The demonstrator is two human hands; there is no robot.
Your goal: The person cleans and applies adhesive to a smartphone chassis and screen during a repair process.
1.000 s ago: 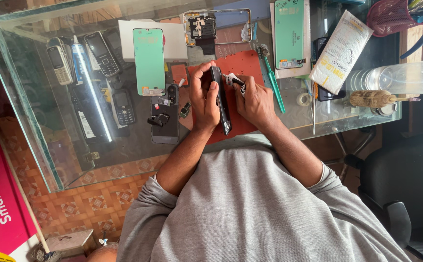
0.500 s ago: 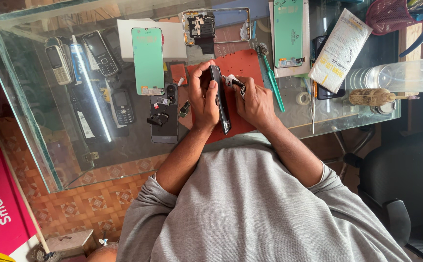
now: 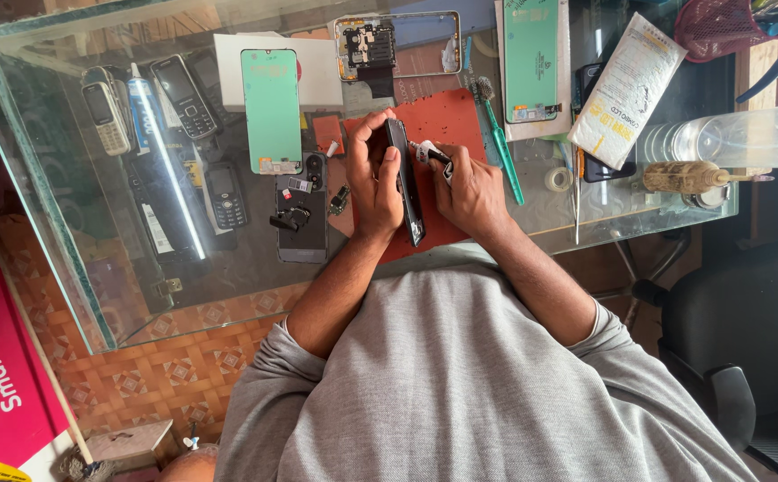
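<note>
Both hands barely moved since a second ago: left hand (image 3: 378, 174) still clamps the black phone (image 3: 405, 181) on edge above the red mat (image 3: 447, 116); right hand (image 3: 471, 186) stays closed around a small white tube (image 3: 428, 152) at its rim.

place: phone repair shop | evidence: glass counter (image 3: 67, 223), old handsets (image 3: 188, 85), phone frame (image 3: 398, 45)

Bright, even daylight from the top of the view. Sharp focus across the frame, no motion blur. Pale glare streaks on the glass bench (image 3: 67, 205). Soft shadows under both forearms. Slight wide-angle stretch at edges.
</note>
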